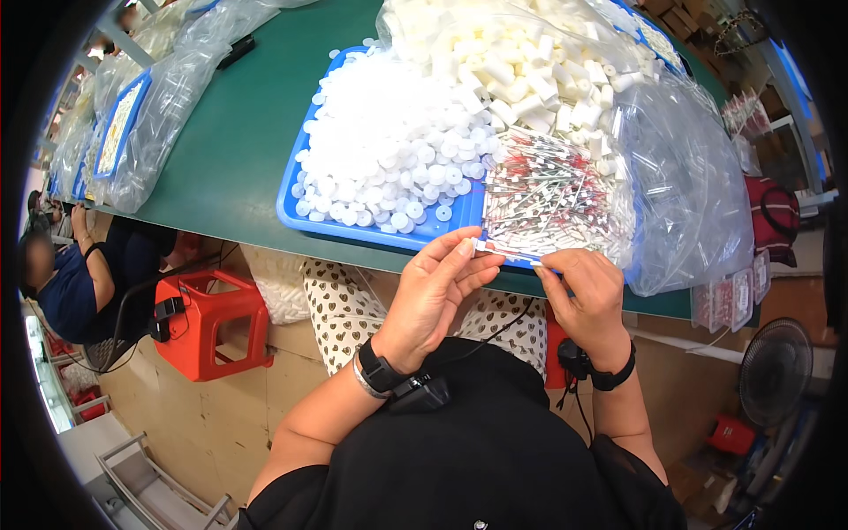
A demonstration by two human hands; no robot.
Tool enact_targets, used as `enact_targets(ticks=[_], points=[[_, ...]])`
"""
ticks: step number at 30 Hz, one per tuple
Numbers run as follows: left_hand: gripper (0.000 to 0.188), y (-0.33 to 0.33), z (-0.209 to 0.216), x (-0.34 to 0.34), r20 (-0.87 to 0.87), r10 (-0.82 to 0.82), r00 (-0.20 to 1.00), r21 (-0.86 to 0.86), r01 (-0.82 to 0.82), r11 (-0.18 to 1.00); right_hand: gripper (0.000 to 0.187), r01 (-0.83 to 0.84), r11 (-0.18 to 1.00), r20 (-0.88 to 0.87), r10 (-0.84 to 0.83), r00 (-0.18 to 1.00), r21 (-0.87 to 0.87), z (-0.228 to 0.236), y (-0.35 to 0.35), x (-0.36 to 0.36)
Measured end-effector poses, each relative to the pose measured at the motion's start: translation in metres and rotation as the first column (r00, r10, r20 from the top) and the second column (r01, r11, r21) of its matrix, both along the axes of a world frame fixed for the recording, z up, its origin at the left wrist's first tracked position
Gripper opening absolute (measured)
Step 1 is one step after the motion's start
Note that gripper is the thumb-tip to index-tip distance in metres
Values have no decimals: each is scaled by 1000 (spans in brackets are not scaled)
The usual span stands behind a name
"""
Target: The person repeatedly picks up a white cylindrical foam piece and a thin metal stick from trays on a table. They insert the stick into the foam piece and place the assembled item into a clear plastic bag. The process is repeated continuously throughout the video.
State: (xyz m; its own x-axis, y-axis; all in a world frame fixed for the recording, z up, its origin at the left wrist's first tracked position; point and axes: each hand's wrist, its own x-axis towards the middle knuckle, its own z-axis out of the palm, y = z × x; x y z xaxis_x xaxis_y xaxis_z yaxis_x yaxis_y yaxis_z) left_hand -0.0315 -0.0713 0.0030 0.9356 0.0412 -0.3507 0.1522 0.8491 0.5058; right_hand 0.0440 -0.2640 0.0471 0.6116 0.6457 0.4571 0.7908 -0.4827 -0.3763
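Observation:
Just above the table's front edge, my left hand (pixel 437 287) pinches a small white piece at one end of a thin white stick with a bit of red on it (pixel 505 253). My right hand (pixel 585 291) has thumb and forefinger closed at the stick's other end. Beyond my hands lies a pile of similar thin white sticks with red parts and metal pins (pixel 561 194). Left of it, translucent white discs (pixel 389 150) are heaped in a blue tray (pixel 296 190). White foam-like cylinders (pixel 512 66) form a heap behind the sticks.
A clear plastic bag (pixel 685 190) drapes over the right side of the green table (pixel 212 146). At the far left are more bags (pixel 172 115) and another blue tray (pixel 122 124). A red stool (pixel 212 327), a seated person (pixel 84 274) and a black fan (pixel 776 360) are nearby.

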Motion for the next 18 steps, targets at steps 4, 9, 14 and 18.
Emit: enact_targets(ticks=[4, 9, 14, 18], points=[[30, 1, -3, -1, 7, 9, 1000, 20, -10, 1000, 15, 26, 1000, -33, -26, 999, 13, -1, 3, 0], [32, 2, -3, -1, 11, 25, 1000, 37, -26, 999, 16, 9, 999, -57, -6, 998, 54, -5, 6, 0], [34, 1, -5, -3, 38, -44, 998, 57, 42, 998, 15, -103, 991, -2, 104, 995, 85, -5, 14, 3], [38, -3, -4, -4, 109, -111, 988, 127, 97, 987, 9, 56, 985, -588, 51, 807, 162, -9, 21, -3]])
